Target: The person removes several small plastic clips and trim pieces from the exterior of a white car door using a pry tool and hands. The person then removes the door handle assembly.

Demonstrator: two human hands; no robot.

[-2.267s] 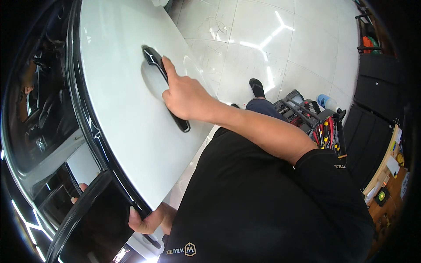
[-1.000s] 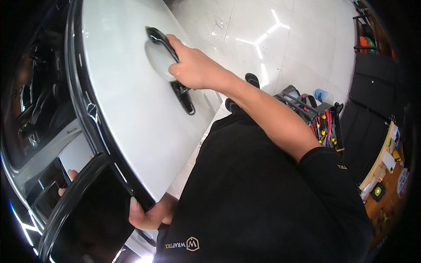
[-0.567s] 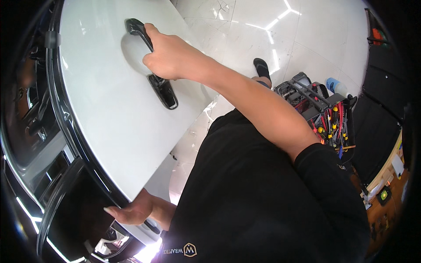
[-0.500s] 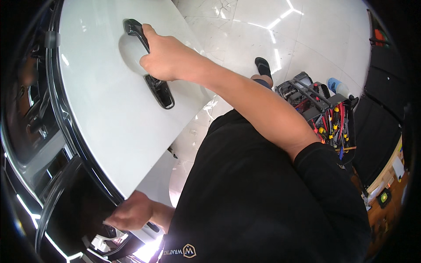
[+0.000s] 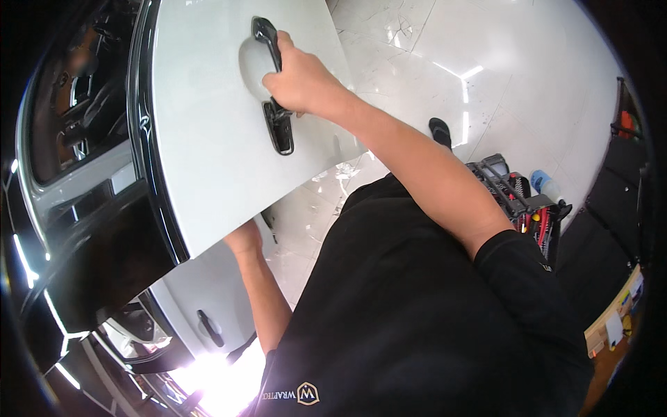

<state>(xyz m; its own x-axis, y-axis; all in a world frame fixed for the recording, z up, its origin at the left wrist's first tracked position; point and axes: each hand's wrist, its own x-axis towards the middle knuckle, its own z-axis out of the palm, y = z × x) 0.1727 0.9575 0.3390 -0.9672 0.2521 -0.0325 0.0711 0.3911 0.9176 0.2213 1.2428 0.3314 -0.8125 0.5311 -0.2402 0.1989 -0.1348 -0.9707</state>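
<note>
A white car door stands at the left, swung away from the car body. My right hand is closed round a glossy black door handle, which sits over a shallow round recess in the door. Just below that hand, a black handle base shows an open cavity at the handle's nearer end. Fingers of the right hand wrap behind the grip, partly out of sight. My left hand is at the door's near edge, with its fingers hidden behind the panel.
An open tool bag with several hand tools stands on the shiny tiled floor at the right. Beside it is a bottle with a blue label. Another white door panel with a black handle shows at lower left.
My left hand has moved up and forward from the window's lower corner to behind the door edge. My right hand keeps hold of the door handle. The view has shifted left.
</note>
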